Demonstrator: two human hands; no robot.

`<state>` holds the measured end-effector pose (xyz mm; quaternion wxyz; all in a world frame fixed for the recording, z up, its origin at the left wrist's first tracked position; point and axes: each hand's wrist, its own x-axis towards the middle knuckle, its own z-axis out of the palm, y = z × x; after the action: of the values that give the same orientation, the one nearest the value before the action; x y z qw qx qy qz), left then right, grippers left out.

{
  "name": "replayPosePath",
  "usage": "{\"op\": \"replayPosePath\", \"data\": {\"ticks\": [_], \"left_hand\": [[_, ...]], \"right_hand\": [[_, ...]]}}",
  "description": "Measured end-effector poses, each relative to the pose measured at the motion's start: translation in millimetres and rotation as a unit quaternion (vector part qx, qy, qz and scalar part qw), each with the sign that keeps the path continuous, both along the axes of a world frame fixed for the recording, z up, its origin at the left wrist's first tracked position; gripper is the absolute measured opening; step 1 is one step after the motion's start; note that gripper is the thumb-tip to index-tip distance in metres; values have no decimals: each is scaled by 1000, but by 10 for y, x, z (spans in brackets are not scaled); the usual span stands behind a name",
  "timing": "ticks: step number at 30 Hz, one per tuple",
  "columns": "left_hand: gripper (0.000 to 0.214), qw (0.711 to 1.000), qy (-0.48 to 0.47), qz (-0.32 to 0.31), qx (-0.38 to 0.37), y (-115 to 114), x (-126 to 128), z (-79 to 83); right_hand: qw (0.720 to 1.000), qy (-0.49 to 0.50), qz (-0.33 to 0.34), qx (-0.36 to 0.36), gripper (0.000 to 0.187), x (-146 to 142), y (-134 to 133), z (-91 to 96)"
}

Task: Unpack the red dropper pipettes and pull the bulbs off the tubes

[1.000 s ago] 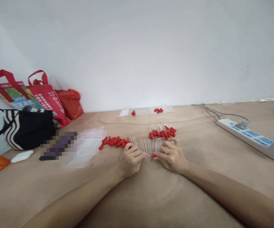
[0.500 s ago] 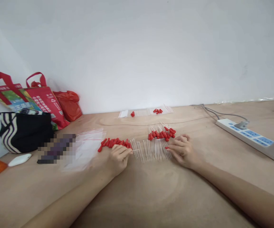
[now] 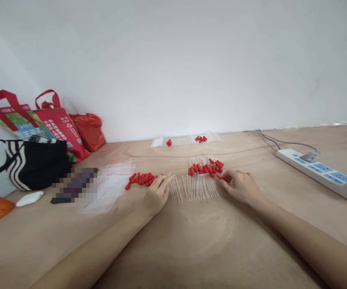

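Note:
My left hand [image 3: 157, 194] is closed, fingertips pinching what looks like a thin clear tube at the left end of a row of clear dropper tubes [image 3: 187, 188]. Beneath and beside its knuckles lie several loose red rubber bulbs [image 3: 141, 179], partly covered by the hand. My right hand [image 3: 239, 185] pinches a red rubber bulb [image 3: 220, 177] between thumb and fingers, just right of the tubes. Behind the row is a heap of droppers with red bulbs on them [image 3: 203, 169], their tubes pointing away from me.
Clear zip bags [image 3: 110, 184] lie left, near a blurred dark object [image 3: 75, 186] and a white oval item [image 3: 29, 198]. A black bag [image 3: 45, 164] and red shopping bags [image 3: 60, 126] stand far left. A power strip [image 3: 314, 170] lies right. More bagged droppers [image 3: 181, 141] rest by the wall.
My left hand has shifted slightly right and up, its fingers now stretched over the tubes. My right hand has moved a little right and up with the red bulb.

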<state>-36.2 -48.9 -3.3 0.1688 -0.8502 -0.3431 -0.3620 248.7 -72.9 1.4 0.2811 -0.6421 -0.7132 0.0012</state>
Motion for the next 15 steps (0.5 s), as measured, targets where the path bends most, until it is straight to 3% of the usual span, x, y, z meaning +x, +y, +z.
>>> {"op": "replayPosePath", "data": {"ticks": [5, 15], "left_hand": [[24, 999, 23, -22, 8, 51, 67, -36], [17, 981, 47, -164, -97, 35, 81, 30]], "right_hand": [[1000, -24, -8, 6, 18, -3, 16, -18], [999, -34, 19, 10, 21, -91, 1, -78]]}}
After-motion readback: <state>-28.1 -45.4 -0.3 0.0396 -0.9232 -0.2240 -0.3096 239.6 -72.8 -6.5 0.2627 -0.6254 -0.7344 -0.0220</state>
